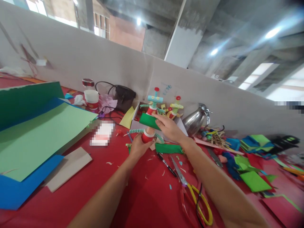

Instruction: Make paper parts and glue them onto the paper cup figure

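My left hand [139, 146] is wrapped round a red paper cup [147, 135] with a pale band, held upright over the table. Folded teal paper springs [137, 130] stick out from its sides. A short pale paper spring rises from its top to a green paper roll [148, 121], lying crosswise. My right hand [169, 127] grips the roll's right end, fingers above and thumb below. Just behind stand two similar figures, one with a blue roll [155, 99], one with a yellow roll [175, 106], both topped with red discs. A green paper piece [169, 148] lies below my right hand.
Scissors [181, 177] and a black marker [167, 165] lie in front, among paper scraps. Large coloured sheets [47, 129] cover the left. Behind are a paper cup [91, 98], a black bag [124, 97], an open box [181, 128] and a metal jug [196, 120]. Craft pieces [254, 180] crowd the right.
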{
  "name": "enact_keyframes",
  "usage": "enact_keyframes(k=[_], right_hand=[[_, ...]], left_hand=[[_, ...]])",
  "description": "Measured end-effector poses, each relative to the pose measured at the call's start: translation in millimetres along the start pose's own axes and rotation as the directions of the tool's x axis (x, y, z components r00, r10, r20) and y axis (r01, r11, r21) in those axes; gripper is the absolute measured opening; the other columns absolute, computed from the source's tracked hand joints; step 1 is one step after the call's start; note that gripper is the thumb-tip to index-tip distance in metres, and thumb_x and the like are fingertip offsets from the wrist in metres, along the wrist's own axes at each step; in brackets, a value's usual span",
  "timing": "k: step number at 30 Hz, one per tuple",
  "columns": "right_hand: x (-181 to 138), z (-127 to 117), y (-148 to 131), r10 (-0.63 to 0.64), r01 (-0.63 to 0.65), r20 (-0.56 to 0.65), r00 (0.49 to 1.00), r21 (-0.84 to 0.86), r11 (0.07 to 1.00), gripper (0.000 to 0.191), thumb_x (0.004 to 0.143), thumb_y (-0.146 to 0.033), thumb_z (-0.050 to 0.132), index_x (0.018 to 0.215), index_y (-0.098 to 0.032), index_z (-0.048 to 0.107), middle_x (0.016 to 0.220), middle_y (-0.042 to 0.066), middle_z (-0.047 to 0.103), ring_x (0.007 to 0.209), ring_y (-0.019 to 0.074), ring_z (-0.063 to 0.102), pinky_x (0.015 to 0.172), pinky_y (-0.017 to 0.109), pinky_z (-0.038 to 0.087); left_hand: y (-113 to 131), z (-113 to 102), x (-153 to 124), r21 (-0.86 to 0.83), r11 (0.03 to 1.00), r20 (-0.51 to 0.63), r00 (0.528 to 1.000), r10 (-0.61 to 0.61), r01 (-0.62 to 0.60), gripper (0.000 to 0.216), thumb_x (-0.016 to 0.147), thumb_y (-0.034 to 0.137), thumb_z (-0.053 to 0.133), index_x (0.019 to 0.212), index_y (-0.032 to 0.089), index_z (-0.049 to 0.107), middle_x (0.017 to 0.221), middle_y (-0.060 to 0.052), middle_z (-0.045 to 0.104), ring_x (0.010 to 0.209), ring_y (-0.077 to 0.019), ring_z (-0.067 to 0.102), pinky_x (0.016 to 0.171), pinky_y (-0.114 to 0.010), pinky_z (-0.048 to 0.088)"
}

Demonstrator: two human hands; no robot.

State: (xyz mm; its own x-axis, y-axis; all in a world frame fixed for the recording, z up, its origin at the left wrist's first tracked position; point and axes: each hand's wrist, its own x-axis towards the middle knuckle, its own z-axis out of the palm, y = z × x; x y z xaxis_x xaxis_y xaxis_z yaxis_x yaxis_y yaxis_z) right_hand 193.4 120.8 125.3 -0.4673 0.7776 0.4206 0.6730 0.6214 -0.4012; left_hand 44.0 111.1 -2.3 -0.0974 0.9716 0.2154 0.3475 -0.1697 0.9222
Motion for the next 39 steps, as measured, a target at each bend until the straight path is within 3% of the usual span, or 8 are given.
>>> enact_keyframes(k=[6, 10, 12, 14, 17, 23, 32, 39], right_hand=[[10.1, -25.8, 0.7, 0.028, -0.015, -0.095, 0.995, 0.140, 0.990, 0.041, 0.099, -0.045, 0.041, 0.133, -0.028, 0.058, 0.137, 0.006, 0.060, 0.128, 0.0244, 0.053, 0.110, 0.046, 0.038], [0.7, -22.8, 20.8, 0.205, -0.115, -0.253, 0.945, 0.329, 0.937, 0.045, 0.095, -0.055, 0.045, 0.125, -0.026, 0.061, 0.129, 0.007, 0.064, 0.120, 0.0243, 0.058, 0.103, 0.044, 0.043], [-8.6, -14.1, 33.1, 0.373, -0.217, -0.311, 0.874, 0.437, 0.873, 0.046, 0.090, -0.059, 0.050, 0.118, -0.025, 0.063, 0.122, 0.008, 0.067, 0.114, 0.0256, 0.060, 0.097, 0.044, 0.046], [-20.0, -0.7, 42.5, 0.580, -0.334, -0.340, 0.740, 0.563, 0.756, 0.046, 0.083, -0.062, 0.054, 0.106, -0.023, 0.065, 0.112, 0.008, 0.071, 0.105, 0.0268, 0.063, 0.088, 0.043, 0.049], [-36.5, 23.7, 46.6, 0.780, -0.391, -0.247, 0.576, 0.755, 0.527, 0.045, 0.078, -0.065, 0.057, 0.090, -0.022, 0.066, 0.103, 0.008, 0.073, 0.089, 0.0258, 0.065, 0.071, 0.038, 0.050], [-42.4, 50.4, 36.4, 0.595, -0.182, -0.237, 0.768, 0.810, 0.558, 0.043, 0.072, -0.057, 0.071, 0.097, -0.022, 0.067, 0.098, 0.004, 0.074, 0.088, 0.0229, 0.067, 0.077, 0.036, 0.052], [-21.9, 41.2, 35.7, 0.420, -0.179, -0.050, 0.906, 0.855, 0.486, 0.043, 0.062, -0.049, 0.083, 0.094, -0.022, 0.074, 0.088, 0.003, 0.076, 0.089, 0.0247, 0.070, 0.082, 0.041, 0.055], [-25.2, 35.9, 40.6, 0.271, -0.123, -0.123, 0.955, 0.666, 0.735, 0.031, 0.072, -0.050, 0.076, 0.090, -0.025, 0.078, 0.096, 0.002, 0.074, 0.099, 0.0247, 0.066, 0.091, 0.041, 0.051]], left_hand=[[-1.8, 1.2, 1.3, 0.017, 1.000, -0.011, 1.000, 0.013, -0.013, 0.041, 0.065, 0.041, 0.077, 0.094, 0.017, 0.062, 0.092, -0.011, 0.070, 0.084, -0.0273, 0.066, 0.071, -0.035, 0.046], [-5.3, 1.5, 1.6, -0.031, 0.999, -0.012, 1.000, 0.018, -0.018, 0.041, 0.064, 0.042, 0.077, 0.093, 0.017, 0.062, 0.091, -0.009, 0.070, 0.084, -0.0263, 0.065, 0.072, -0.034, 0.046], [-6.2, 1.5, 1.6, -0.050, 0.999, -0.002, 1.000, 0.016, -0.016, 0.042, 0.064, 0.043, 0.077, 0.094, 0.018, 0.062, 0.091, -0.009, 0.069, 0.085, -0.0259, 0.065, 0.072, -0.034, 0.045], [-6.7, 1.6, 1.9, -0.060, 0.998, 0.010, 1.000, 0.009, -0.008, 0.043, 0.064, 0.043, 0.077, 0.095, 0.018, 0.061, 0.091, -0.008, 0.069, 0.084, -0.0258, 0.065, 0.071, -0.033, 0.045], [-7.8, 2.3, 2.7, -0.062, 0.998, 0.000, 1.000, 0.002, -0.002, 0.042, 0.063, 0.043, 0.077, 0.093, 0.018, 0.062, 0.089, -0.008, 0.068, 0.083, -0.0259, 0.064, 0.070, -0.033, 0.045], [-12.7, 3.8, 4.1, -0.057, 0.998, -0.015, 0.999, 0.036, -0.037, 0.042, 0.063, 0.045, 0.078, 0.091, 0.018, 0.061, 0.088, -0.007, 0.068, 0.084, -0.0261, 0.064, 0.071, -0.033, 0.045], [-11.4, 3.0, 3.3, -0.070, 0.997, 0.020, 0.999, 0.028, -0.027, 0.043, 0.064, 0.043, 0.078, 0.094, 0.018, 0.061, 0.087, -0.006, 0.069, 0.084, -0.0257, 0.065, 0.071, -0.033, 0.047], [-5.9, -0.4, 2.4, -0.072, 0.997, 0.015, 0.999, 0.033, -0.032, 0.042, 0.062, 0.043, 0.079, 0.092, 0.018, 0.062, 0.084, -0.006, 0.069, 0.084, -0.0263, 0.066, 0.072, -0.034, 0.048]])
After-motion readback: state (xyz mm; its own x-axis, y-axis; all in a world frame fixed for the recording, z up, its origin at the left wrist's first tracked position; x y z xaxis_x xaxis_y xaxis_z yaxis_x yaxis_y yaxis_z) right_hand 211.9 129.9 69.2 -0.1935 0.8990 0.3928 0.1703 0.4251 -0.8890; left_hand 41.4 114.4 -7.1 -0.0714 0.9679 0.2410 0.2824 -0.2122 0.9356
